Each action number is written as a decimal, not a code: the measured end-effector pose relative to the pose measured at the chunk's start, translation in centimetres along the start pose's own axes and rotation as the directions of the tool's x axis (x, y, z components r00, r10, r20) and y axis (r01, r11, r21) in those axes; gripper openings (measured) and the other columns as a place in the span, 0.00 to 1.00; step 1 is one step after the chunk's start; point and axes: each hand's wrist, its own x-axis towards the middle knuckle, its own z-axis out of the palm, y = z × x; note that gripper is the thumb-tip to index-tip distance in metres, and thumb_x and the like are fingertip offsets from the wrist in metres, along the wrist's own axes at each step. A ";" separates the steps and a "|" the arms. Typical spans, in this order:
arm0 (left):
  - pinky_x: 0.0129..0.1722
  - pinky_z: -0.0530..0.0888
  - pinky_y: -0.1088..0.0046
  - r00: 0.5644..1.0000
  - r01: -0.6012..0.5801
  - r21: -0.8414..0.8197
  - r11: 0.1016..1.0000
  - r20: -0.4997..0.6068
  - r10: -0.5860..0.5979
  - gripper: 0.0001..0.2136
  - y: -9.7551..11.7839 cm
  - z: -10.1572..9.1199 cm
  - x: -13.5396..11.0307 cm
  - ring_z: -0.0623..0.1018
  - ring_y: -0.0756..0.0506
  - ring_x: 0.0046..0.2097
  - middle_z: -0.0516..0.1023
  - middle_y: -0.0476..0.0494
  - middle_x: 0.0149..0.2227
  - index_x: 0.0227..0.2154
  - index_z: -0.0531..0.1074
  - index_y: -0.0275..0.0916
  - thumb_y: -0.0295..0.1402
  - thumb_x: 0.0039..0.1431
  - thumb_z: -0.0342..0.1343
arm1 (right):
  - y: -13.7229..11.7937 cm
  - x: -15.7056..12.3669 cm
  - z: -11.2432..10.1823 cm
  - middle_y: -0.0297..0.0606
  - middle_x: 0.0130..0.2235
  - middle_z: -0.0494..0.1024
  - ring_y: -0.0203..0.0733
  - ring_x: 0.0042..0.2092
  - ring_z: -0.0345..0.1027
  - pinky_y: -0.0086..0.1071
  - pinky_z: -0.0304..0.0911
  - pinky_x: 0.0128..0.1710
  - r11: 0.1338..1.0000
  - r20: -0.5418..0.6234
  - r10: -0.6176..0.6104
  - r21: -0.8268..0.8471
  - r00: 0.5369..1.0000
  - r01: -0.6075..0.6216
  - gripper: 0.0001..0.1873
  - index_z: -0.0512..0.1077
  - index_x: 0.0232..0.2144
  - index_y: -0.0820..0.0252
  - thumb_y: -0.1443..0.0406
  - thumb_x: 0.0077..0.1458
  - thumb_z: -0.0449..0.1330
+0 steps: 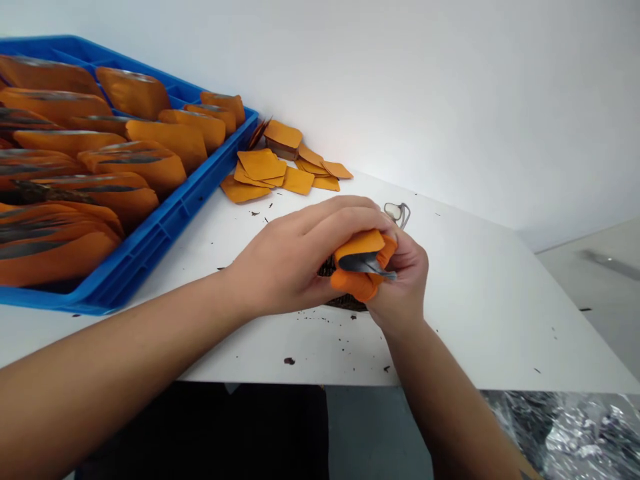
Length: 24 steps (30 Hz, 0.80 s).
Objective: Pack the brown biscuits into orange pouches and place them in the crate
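Orange pouch (359, 244) is held gaping by fingers of left hand (295, 257) and right hand (406, 273); upright pouches (173, 140) seem done, flat pouches (263, 165) left.

Two hands (295, 257), one held pouch (357, 245), one crate (173, 213), over a dozen crated pouches (167, 141), at least eight flat packets (299, 181).

And there's your white table (480, 300): a blue crate (165, 227) takes the left, loose orange pouches (260, 165) pile up on the far side just beside it, a small metal-looking item (399, 213) sits farther right, and dark crumbs (289, 361) speckle the near side.
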 end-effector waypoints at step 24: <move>0.41 0.76 0.64 0.984 0.124 0.103 0.987 0.118 -0.136 0.28 -0.2 -0.7 0.1 0.82 0.41 0.47 0.80 0.38 0.52 0.59 0.69 0.39 0.57 0.70 0.58 | -2.4 -0.5 -3.1 0.39 0.51 0.78 0.54 0.53 0.77 0.52 0.74 0.49 0.717 0.154 -0.453 -0.522 0.878 0.462 0.27 0.82 0.45 0.42 0.41 0.71 0.48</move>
